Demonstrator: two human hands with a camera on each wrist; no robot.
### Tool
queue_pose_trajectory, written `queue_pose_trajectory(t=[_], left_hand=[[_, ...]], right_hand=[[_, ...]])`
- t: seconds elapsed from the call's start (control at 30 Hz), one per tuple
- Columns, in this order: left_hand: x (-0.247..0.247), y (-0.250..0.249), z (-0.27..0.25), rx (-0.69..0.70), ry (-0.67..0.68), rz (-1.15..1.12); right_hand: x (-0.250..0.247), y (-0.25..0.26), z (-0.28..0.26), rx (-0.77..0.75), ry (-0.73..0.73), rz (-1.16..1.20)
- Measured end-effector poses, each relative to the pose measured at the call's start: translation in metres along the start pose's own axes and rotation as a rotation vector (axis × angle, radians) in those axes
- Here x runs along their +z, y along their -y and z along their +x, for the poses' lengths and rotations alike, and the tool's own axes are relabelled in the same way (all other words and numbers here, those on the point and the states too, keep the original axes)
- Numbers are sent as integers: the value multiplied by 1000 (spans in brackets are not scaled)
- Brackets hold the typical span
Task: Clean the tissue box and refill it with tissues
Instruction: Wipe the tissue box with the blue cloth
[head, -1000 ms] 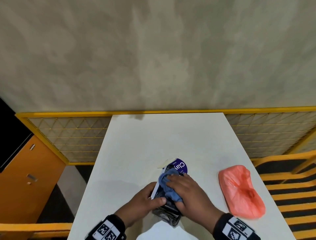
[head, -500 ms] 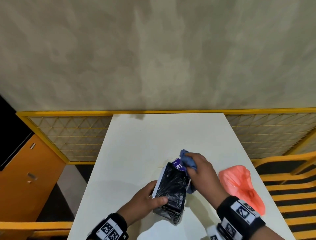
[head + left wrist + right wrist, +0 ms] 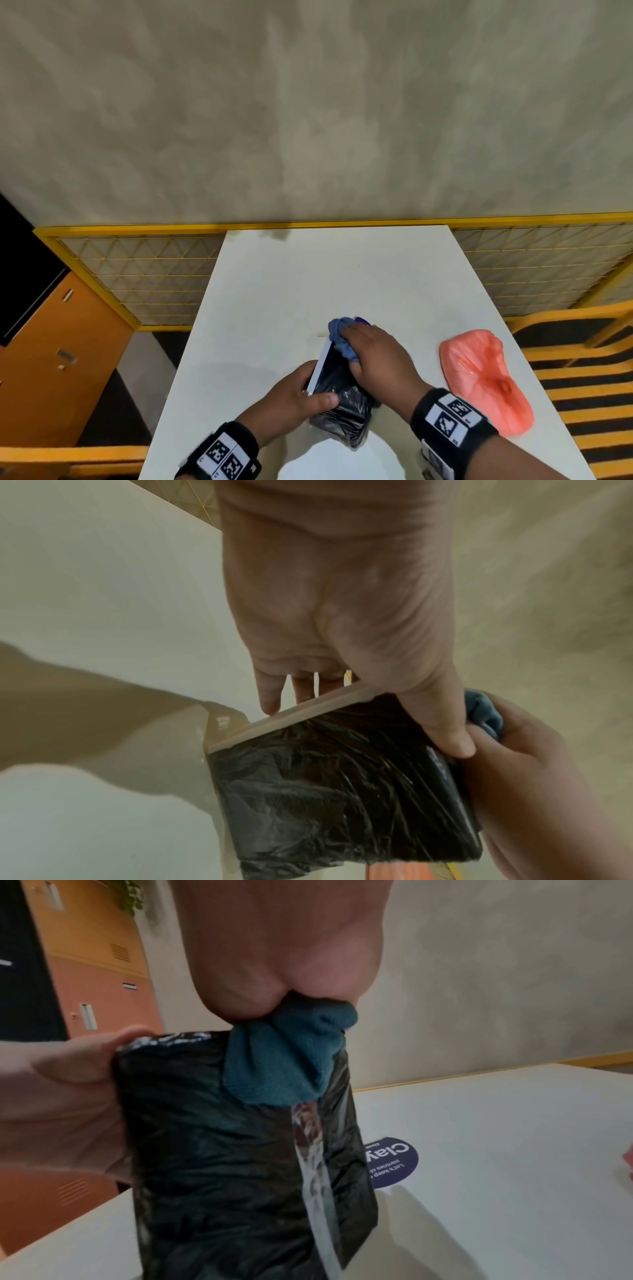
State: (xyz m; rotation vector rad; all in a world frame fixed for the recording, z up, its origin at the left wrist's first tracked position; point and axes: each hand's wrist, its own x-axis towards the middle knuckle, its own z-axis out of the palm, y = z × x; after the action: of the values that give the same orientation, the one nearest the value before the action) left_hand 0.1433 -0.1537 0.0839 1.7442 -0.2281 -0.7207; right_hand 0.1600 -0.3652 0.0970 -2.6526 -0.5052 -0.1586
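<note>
The tissue box [image 3: 337, 394], wrapped in crinkled black plastic with a white edge, lies on the white table [image 3: 342, 274] near its front. My left hand [image 3: 301, 397] grips the box's near left side, thumb on top [image 3: 441, 723]. My right hand [image 3: 373, 356] bunches a blue cloth [image 3: 339, 334] and presses it on the box's far upper part. In the right wrist view the cloth [image 3: 284, 1064] hangs from my palm against the black box [image 3: 232, 1164]. In the left wrist view the box [image 3: 342, 783] fills the lower middle. A purple round label [image 3: 394, 1164] shows beside the box.
A salmon-pink plastic packet [image 3: 486, 377] lies on the table to the right of the box. A yellow mesh fence [image 3: 144, 274] runs behind the table. An orange cabinet [image 3: 51, 359] stands at the left. Yellow-striped chairs [image 3: 582, 359] sit at the right.
My right hand with the blue cloth went from the box's middle to its far right corner, then came back onto the far top. The left hand kept its grip.
</note>
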Motion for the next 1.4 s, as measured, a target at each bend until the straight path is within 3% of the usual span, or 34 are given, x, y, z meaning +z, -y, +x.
queue_pose_trajectory(t=[0.17,0.4,0.5,0.57,0.7,0.77,0.9,1.0,1.1,1.2,1.3,1.4], left_hand=[[-1,0,0,-8,10,-5],[2,-5,-3,-40,14,-36],[1,-8,2,-81,26,-30],[2,-13,9,-124,27,2],[6,-22,26,-190,-157,180],[4,-23,32,-186,-182,227],[-7,-20,23,-94,-35,134],[-16,-5,9,-91,81,36],[-21,18,3,-135,99,-46],[-20,32,1,-171,119,-89],[-9,33,-1,-128,126,-14],[-1,29,-6,-37,146,121]], right_hand=[[-13,-1,17,271,94,215],[-20,-22,36,414,230,353],[-23,-21,40,437,224,393],[-28,-18,36,460,155,501],[-28,-25,16,558,-78,926],[-27,-36,4,659,-213,1120],[-48,-52,-26,716,-440,1273],[-58,-61,-52,720,-517,1093],[-64,-49,-76,534,-375,826],[-54,-6,-86,159,-222,441],[-16,26,-79,-159,-19,293],[18,35,-64,-270,104,180]])
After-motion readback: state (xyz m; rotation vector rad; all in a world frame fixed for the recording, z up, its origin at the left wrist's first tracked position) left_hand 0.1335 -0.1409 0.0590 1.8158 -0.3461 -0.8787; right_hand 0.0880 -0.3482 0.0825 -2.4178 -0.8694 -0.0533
